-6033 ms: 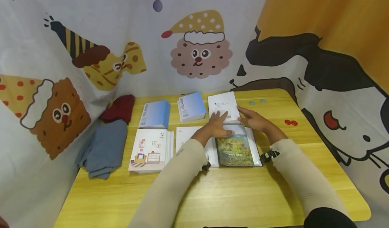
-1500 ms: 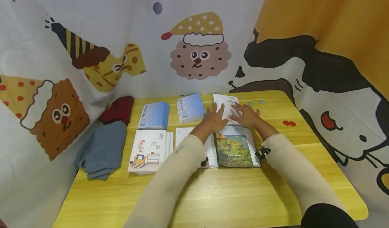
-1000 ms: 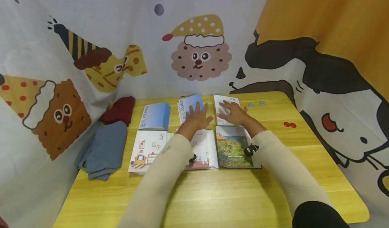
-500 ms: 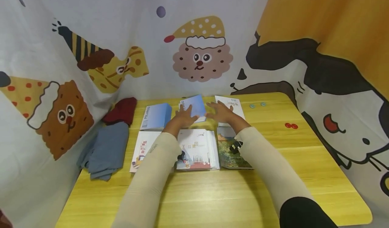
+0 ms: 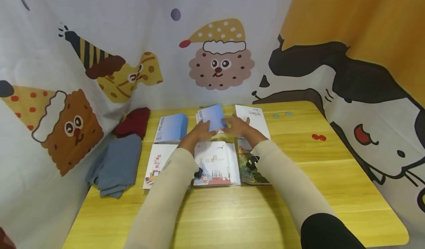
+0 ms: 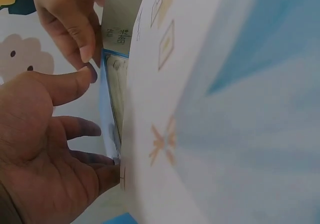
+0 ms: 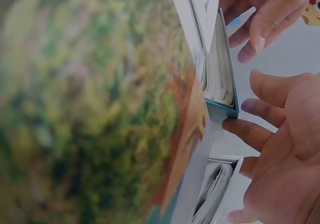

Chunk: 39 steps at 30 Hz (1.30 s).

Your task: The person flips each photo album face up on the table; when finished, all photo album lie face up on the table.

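A blue-and-white Polaroid photo album [image 5: 214, 115] lies at the middle of the back row, turned slightly askew. On its left front side is my left hand [image 5: 199, 132], fingers spread and loosely bent. My right hand [image 5: 238, 126] is at its right edge; in the right wrist view, a fingertip of the right hand [image 7: 285, 144] meets the album's corner [image 7: 231, 111]. The left wrist view shows fingers of the left hand [image 6: 55, 144] beside the album's blue cover [image 6: 107, 108]. Just in front lies a white illustrated album [image 5: 212, 162].
At back right is a white album [image 5: 255, 118]; at back left, another blue Polaroid album [image 5: 170, 128]. A landscape-covered album [image 5: 250, 171] and a white one [image 5: 157, 160] flank the front row. Grey cloth [image 5: 117, 164] and a dark red cloth [image 5: 134, 121] lie left; red buttons [image 5: 318, 137] lie right.
The white album at back right was turned over, its barcode side no longer showing. Both hands then moved left off it to the middle blue album and closed in around its sides.
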Available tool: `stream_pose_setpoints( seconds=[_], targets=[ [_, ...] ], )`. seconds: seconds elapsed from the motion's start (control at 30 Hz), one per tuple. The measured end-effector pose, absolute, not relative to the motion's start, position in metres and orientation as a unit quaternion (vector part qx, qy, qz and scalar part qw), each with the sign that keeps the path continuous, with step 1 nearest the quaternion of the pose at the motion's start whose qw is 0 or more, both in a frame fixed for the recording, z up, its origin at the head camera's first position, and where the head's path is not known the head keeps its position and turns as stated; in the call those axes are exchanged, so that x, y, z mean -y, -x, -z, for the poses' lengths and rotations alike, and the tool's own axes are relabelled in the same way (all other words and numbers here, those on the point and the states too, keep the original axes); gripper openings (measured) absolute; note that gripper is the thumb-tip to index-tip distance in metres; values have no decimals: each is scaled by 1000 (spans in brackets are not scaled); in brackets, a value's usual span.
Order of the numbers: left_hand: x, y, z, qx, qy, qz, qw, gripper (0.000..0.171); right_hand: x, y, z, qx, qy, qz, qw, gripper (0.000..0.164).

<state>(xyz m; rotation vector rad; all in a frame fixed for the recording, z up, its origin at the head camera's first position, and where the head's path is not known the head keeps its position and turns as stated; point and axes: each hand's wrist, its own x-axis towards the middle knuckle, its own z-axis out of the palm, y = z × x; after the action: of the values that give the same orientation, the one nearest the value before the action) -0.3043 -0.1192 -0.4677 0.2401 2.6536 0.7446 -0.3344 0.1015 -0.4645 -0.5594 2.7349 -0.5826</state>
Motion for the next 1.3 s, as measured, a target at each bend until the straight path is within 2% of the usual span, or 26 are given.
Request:
stream_pose_setpoints(
  seconds=[0.2, 0.4, 0.73, 1.03, 1.3],
  targets=[
    [118, 301, 470, -930, -76, -311, 182, 83, -102, 331, 465, -950, 195, 209, 122, 57],
    [117, 301, 470, -919, -92, -341, 172, 86, -106, 324, 463, -929, 202, 299, 80, 54],
    [113, 299, 471, -892, -105, -413, 151, 94, -105, 306, 458, -890, 216, 400, 44, 55],
    [112, 297, 471, -850, -91, -501, 134, 87, -103, 301, 459, -854, 194, 481, 47, 51],
    [114, 293, 466, -802, -121, -571, 127, 106, -97, 297, 461, -832, 206, 514, 40, 52]
  ],
)
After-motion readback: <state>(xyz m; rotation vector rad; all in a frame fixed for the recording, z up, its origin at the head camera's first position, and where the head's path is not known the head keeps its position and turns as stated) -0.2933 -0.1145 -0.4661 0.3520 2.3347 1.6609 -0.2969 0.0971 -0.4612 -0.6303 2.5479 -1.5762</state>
